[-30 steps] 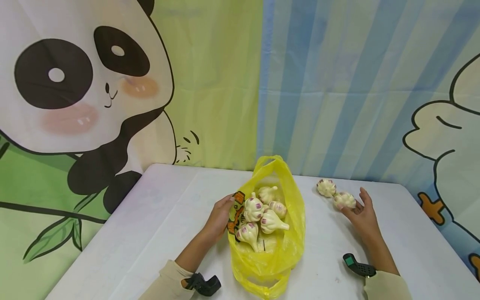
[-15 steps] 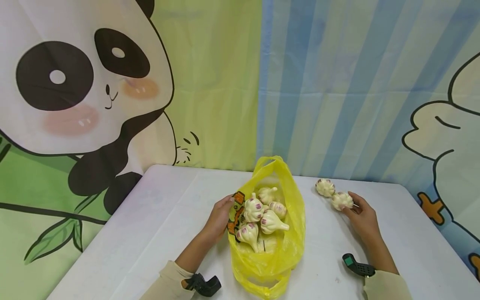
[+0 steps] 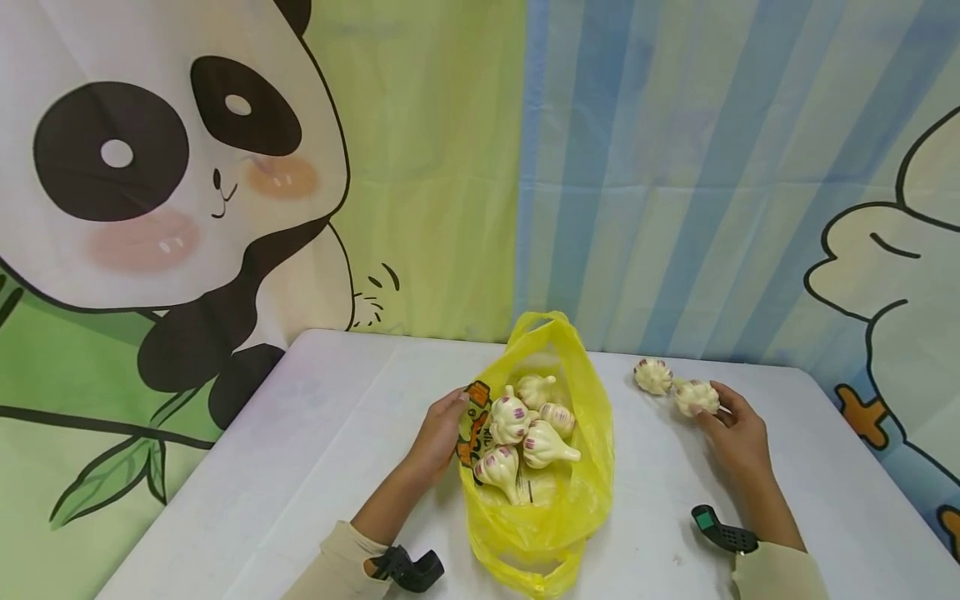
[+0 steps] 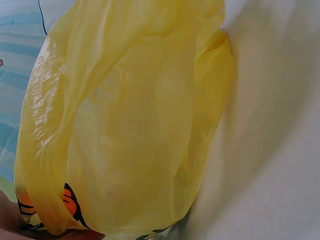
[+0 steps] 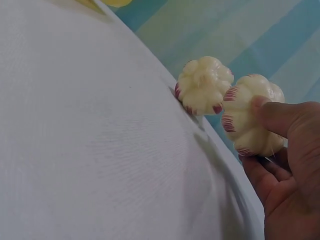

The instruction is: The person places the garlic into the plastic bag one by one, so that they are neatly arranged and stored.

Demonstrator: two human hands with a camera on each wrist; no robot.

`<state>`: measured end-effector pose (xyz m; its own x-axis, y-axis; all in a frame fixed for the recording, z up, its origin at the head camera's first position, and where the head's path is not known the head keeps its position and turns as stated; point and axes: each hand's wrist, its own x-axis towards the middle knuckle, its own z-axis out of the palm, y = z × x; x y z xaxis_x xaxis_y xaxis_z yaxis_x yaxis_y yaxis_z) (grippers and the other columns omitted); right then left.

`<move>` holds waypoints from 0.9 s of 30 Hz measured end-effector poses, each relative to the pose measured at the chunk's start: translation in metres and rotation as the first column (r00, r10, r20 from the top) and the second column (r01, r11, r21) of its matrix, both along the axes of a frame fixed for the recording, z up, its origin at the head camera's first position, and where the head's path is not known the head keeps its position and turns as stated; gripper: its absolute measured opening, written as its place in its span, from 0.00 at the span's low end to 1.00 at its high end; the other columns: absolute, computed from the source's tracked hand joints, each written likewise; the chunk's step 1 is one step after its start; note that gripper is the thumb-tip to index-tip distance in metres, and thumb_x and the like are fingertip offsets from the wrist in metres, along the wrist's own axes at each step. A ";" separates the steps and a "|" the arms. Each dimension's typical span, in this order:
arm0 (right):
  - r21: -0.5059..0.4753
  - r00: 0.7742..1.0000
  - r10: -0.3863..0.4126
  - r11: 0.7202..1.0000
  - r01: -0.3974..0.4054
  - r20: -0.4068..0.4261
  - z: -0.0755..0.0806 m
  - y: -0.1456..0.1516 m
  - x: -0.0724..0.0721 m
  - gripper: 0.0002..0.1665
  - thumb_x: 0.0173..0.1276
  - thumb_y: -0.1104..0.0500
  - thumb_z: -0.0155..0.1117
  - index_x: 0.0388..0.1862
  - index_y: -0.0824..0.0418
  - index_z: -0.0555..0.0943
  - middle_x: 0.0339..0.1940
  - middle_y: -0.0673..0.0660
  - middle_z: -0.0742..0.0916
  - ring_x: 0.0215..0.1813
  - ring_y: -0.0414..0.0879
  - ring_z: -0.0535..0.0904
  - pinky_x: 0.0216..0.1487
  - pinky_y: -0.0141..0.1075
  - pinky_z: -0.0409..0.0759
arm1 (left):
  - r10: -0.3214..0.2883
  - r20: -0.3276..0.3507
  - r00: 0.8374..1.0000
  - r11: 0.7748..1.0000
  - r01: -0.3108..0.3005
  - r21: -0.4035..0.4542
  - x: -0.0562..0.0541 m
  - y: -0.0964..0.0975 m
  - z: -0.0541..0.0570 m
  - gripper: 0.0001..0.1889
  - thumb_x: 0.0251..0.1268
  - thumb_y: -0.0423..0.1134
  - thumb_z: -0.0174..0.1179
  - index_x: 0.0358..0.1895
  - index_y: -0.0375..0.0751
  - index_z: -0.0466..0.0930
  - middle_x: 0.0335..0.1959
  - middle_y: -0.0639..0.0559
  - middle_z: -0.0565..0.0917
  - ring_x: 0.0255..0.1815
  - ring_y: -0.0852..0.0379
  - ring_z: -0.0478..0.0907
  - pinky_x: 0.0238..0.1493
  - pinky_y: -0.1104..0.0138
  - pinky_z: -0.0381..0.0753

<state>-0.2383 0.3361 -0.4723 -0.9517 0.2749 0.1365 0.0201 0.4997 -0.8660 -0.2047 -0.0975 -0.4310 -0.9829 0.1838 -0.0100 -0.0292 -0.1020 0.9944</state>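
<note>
A yellow plastic bag (image 3: 525, 529) lies mouth upward on the white table, its handles at the far and near ends. My left hand (image 3: 435, 435) holds the bag's left side by the printed edge. Inside are several garlic bulbs (image 3: 510, 419), cream with purple streaks. To the right, my right hand (image 3: 744, 433) pinches another garlic bulb (image 3: 692, 395) between thumb and fingers. Just left of that sits one more garlic bulb (image 3: 653, 377), also seen in the right wrist view. In the left wrist view the bag's yellow film (image 4: 135, 135) hides its contents.
The white table (image 3: 322, 433) ends at a cloth backdrop (image 3: 615, 183) with a panda and blue stripes, close behind the bag and loose bulbs. A black device (image 3: 408, 570) is strapped to the left wrist, another black device (image 3: 723, 531) to the right.
My right hand's index finger, earlier raised off the bulb, has closed in against it. The pinched bulb shifted slightly left, then back right. My left hand and the bag have stayed nearly still.
</note>
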 end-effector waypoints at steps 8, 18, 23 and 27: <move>-0.005 0.998 0.040 0.999 -0.040 -0.049 0.008 -0.001 0.002 0.38 0.73 0.51 0.60 0.76 0.60 0.60 0.71 0.67 0.67 0.63 0.47 0.72 0.44 0.15 0.71 | -0.002 0.000 1.000 1.000 0.002 0.008 0.001 0.000 0.000 0.26 0.81 0.46 0.38 0.70 0.30 0.63 0.59 0.36 0.74 0.59 0.44 0.72 0.61 0.52 0.70; 0.015 0.997 0.027 1.000 -0.026 -0.074 0.019 -0.003 0.004 0.38 0.73 0.52 0.59 0.76 0.60 0.60 0.69 0.68 0.68 0.65 0.54 0.71 0.43 0.16 0.72 | 0.007 0.012 1.000 1.000 -0.007 0.001 -0.002 0.002 -0.001 0.25 0.81 0.46 0.38 0.69 0.32 0.66 0.55 0.36 0.77 0.54 0.42 0.74 0.58 0.50 0.72; -0.020 0.985 0.019 1.000 -0.023 -0.174 0.006 0.013 -0.011 0.38 0.70 0.44 0.61 0.75 0.50 0.63 0.66 0.63 0.72 0.59 0.40 0.74 0.46 0.18 0.73 | 0.017 0.011 1.000 1.000 -0.016 -0.012 -0.002 0.001 -0.001 0.26 0.81 0.46 0.38 0.69 0.31 0.64 0.56 0.37 0.76 0.55 0.45 0.74 0.59 0.52 0.71; -0.023 0.976 0.025 0.999 -0.031 -0.216 0.013 0.013 -0.010 0.36 0.70 0.45 0.61 0.75 0.48 0.64 0.65 0.61 0.73 0.59 0.39 0.74 0.47 0.19 0.73 | 0.021 0.015 1.000 1.000 -0.021 -0.017 -0.002 0.001 -0.003 0.26 0.81 0.46 0.38 0.70 0.31 0.63 0.60 0.38 0.74 0.60 0.45 0.71 0.63 0.52 0.68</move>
